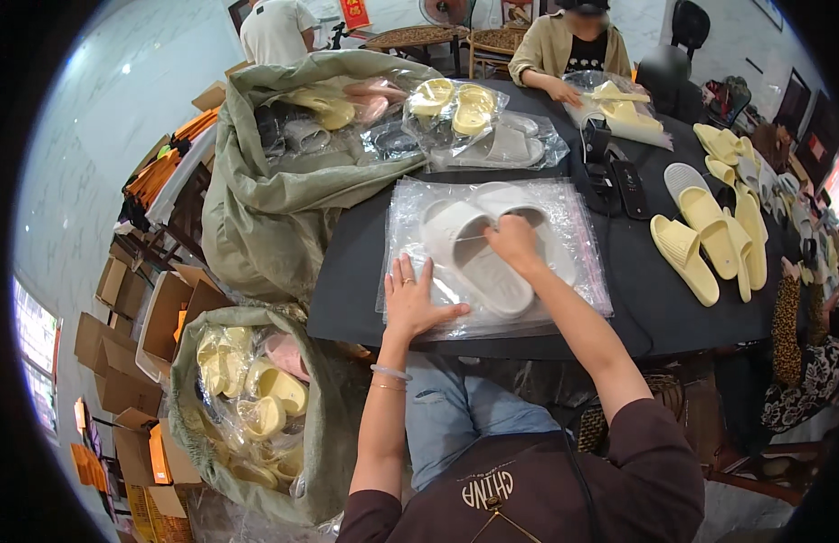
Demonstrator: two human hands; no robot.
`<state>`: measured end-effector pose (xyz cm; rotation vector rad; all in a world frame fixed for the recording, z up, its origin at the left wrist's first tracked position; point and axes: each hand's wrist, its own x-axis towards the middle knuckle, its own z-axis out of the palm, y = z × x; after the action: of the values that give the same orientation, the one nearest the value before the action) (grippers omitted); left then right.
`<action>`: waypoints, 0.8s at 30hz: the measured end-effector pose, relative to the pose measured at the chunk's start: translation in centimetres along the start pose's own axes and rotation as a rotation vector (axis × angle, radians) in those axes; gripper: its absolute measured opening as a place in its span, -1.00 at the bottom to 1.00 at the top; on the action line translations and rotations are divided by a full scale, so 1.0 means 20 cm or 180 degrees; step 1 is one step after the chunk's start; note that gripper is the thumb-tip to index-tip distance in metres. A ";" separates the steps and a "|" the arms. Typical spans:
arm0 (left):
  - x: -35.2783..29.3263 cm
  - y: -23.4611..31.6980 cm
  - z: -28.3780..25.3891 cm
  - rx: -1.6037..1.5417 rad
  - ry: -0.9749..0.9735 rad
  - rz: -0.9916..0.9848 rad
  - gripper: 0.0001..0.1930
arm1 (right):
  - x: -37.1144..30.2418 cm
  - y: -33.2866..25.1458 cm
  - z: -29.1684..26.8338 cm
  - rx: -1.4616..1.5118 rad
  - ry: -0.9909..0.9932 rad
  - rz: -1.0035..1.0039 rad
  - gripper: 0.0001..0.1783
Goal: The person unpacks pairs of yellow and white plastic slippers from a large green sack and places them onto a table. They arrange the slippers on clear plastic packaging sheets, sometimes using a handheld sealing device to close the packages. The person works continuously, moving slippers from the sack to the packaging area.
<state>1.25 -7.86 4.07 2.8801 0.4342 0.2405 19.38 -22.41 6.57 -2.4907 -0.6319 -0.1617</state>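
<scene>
A pair of white slide slippers [496, 276] lies side by side on a stack of clear plastic bags [406, 213] at the table's front edge. Whether a bag's film covers them is hard to tell. My left hand [417, 299] lies flat on the bags just left of the slippers, fingers spread, with a ring on one finger. Over the slippers, between their straps, my right hand [514, 242] is closed. A thin pale line shows beside its fingertips, but what they pinch is too small to name.
Loose yellow slippers [680, 258] lie on the black table [632, 308] at right. Bagged slippers [505, 145] sit behind the stack, beside a black device [629, 188]. Two green sacks [256, 199] of bagged slippers stand at left. Across the table, a person's hand [561, 90] touches a bagged yellow pair.
</scene>
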 end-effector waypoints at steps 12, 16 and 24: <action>0.11 0.01 -0.06 -0.0339 0.0109 -0.0220 -0.15 | 0.07 0.28 0.00 -0.0172 0.0513 0.0253 -0.55; 0.48 -0.07 -0.08 -0.0287 0.1464 -0.0354 -0.51 | 0.08 0.30 0.03 -0.0267 0.0488 0.0264 -0.57; 1.09 -0.21 0.01 -0.1094 0.1608 -0.1428 -0.55 | 0.07 0.30 0.02 -0.0132 0.0661 0.0137 -0.60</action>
<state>20.62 2.77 5.62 2.2881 0.9950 0.8683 23.49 -25.91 3.67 -2.4824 -0.4925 -0.4147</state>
